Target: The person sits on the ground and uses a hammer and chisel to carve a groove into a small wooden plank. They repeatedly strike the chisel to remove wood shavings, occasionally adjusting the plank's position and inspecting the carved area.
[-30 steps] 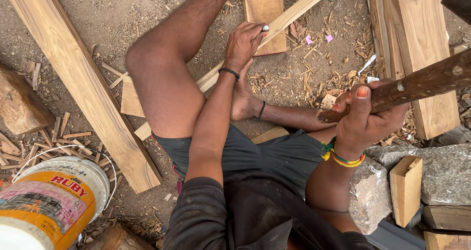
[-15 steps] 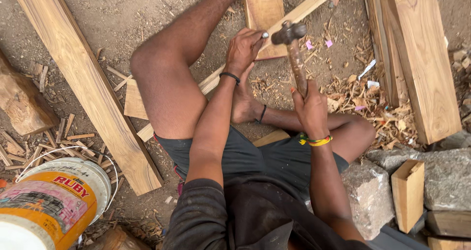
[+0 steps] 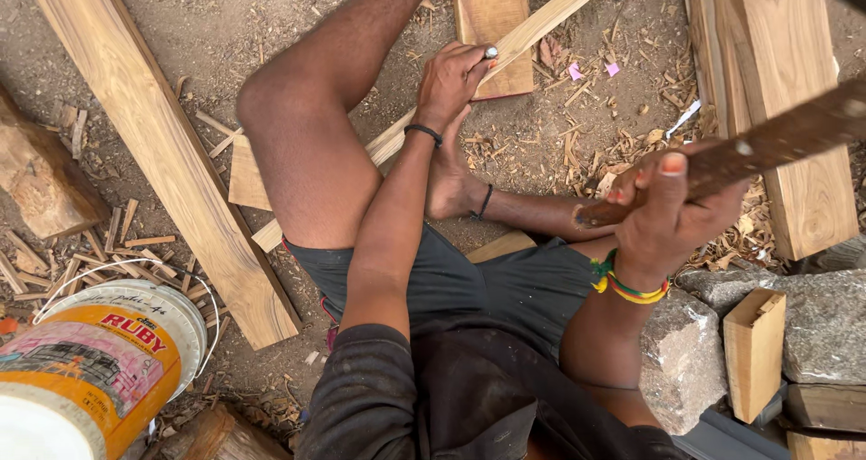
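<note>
Change: the hammer handle (image 3: 749, 153), down at the chisel half a second ago, is raised again; its head is out of view.
Right hand (image 3: 672, 212): clenched around the handle's lower end.
Left hand (image 3: 456, 81): fist wrapped around what looks like a chisel (image 3: 490, 52), upright on the wooden strip (image 3: 532, 32).

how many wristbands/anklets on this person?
3: black band on the left wrist, black anklet on the foot, multicoloured bands on the right wrist. More may be hidden under the legs.
</note>
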